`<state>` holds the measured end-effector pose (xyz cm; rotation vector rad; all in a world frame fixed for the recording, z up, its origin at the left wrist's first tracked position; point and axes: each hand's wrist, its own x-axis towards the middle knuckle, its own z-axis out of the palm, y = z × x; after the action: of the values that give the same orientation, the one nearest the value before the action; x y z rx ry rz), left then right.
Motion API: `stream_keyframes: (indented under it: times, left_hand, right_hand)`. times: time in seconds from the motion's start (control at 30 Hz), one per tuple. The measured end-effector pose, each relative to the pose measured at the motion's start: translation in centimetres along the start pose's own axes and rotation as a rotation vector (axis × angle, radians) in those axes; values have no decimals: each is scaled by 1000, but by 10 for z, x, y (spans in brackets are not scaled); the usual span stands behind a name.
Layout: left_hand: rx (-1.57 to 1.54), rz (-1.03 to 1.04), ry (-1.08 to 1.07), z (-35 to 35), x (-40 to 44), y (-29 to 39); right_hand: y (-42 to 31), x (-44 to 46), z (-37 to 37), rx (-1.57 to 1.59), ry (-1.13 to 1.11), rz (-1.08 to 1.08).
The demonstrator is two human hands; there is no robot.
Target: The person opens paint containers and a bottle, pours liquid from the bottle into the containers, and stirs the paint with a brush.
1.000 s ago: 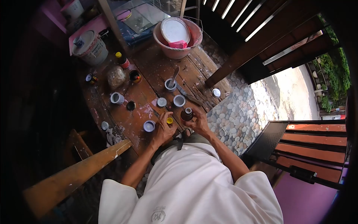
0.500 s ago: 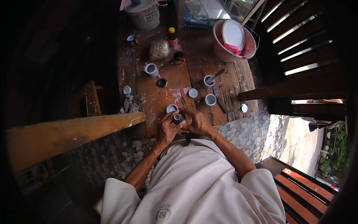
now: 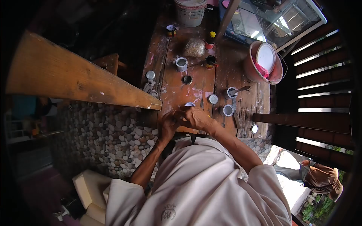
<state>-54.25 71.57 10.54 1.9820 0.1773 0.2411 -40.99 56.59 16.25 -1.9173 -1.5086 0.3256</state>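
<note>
My left hand (image 3: 169, 123) is curled closed in front of my belly, at the table's near edge. It grips a small dark bottle, now mostly covered by fingers. My right hand (image 3: 199, 119) meets it from the right, fingers bent and pressed together over the bottle's top; what they pinch is hidden. Just beyond the fingers shows part of a small tin (image 3: 189, 104) with a pale rim. Right of it lies a round silver lid (image 3: 213, 99), near an open tin (image 3: 227, 110) and another tin (image 3: 231, 92) with a brown-handled brush (image 3: 241, 90) in it.
On the paint-spattered wooden table (image 3: 177, 92) stand a grey-filled tin (image 3: 181, 64), a dark can (image 3: 210, 62), a yellow-capped bottle (image 3: 210, 40) and a pink bucket (image 3: 277, 73). A wooden beam (image 3: 86, 83) crosses at left. A person (image 3: 320, 177) is outside at right.
My view has turned, shifting the table contents rightward in the picture. My right hand has come over the bottle, hiding its open mouth. A person has appeared at the lower right.
</note>
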Motion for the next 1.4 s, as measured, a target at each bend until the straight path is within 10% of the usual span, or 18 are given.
stream_keyframes:
  times: [0.3, 0.9, 1.2, 1.4]
  left_hand:
    - [208, -6, 111, 19, 4, 5]
    - [152, 197, 139, 9, -8, -15]
    - [168, 46, 69, 16, -14, -30]
    - [225, -121, 95, 25, -5, -8]
  right_hand:
    - [-1, 22, -16, -592, -85, -342]
    - [-64, 41, 18, -521, -363, 175]
    - [-62, 28, 28, -857, -173, -13]
    - [-32, 45, -10, -376, -361, -34]
